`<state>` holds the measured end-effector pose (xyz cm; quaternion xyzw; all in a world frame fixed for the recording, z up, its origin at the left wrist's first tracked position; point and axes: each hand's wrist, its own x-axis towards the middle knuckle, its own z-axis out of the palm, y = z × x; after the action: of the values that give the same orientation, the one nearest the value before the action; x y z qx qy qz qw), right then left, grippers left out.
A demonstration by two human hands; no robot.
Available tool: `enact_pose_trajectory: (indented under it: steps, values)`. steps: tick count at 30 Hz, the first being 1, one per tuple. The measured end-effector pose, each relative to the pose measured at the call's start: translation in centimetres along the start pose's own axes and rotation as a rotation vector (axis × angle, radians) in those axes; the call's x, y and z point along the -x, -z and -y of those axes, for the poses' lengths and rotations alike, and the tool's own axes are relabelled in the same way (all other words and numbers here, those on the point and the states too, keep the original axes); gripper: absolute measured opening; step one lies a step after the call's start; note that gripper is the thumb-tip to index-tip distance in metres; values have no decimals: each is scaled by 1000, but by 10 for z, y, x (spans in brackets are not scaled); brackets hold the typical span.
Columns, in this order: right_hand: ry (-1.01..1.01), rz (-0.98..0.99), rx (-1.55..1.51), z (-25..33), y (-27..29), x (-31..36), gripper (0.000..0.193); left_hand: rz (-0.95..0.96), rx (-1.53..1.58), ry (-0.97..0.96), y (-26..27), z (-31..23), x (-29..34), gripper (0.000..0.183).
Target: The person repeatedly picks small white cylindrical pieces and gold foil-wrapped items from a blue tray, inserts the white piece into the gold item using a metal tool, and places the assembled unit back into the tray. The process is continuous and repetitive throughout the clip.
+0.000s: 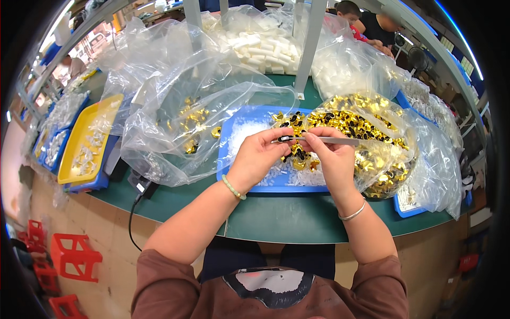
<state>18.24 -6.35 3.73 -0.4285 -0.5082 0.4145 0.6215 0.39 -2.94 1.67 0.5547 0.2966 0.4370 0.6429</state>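
Over the blue tray (pixel 227 139), my left hand (pixel 256 160) pinches a small black part with a white spot (pixel 286 139) between thumb and fingertips. Close beside it, my right hand (pixel 338 164) is closed on slim silver tweezers (pixel 342 141), whose broad end sticks out to the right. Their tip meets the small part near my left fingers, though the exact contact is hidden. Beneath both hands, the tray holds shiny gold-and-black pieces (pixel 300 159) and many small translucent white pieces (pixel 247 130).
A clear bag of gold pieces (pixel 385 159) spills onto the tray's right side. Another clear bag (pixel 159 143) lies left. White cylinders (pixel 265 50) are heaped behind a grey post (pixel 309 48). A yellow tray (pixel 66 165) stands far left; another person (pixel 374 26) sits at the back right.
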Motion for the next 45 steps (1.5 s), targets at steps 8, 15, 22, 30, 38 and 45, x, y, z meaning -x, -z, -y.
enact_pose_trajectory:
  steps: [8, 15, 22, 30, 38, 45]
  values:
    - [13, -15, -16, -3, -1, 0, 16, -5, 9, 7, 0, 0, -1, 38]
    - [87, -1, 103, -8, 1, 3, 15, -31, 151, 52, 0, 0, -1, 35]
    - [245, -13, 339, 1, -6, 11, 11, -52, 187, 28, -2, 2, -2, 31]
    - [490, 14, 502, 4, -10, 11, 9, -76, 137, 21, -2, 1, -2, 28]
    - [381, -9, 443, 3, -10, 13, 9, -97, 133, 38, -2, 1, -2, 26]
    - [354, 19, 391, 2, -11, 13, 10, -136, 110, 58, 0, 4, -5, 25]
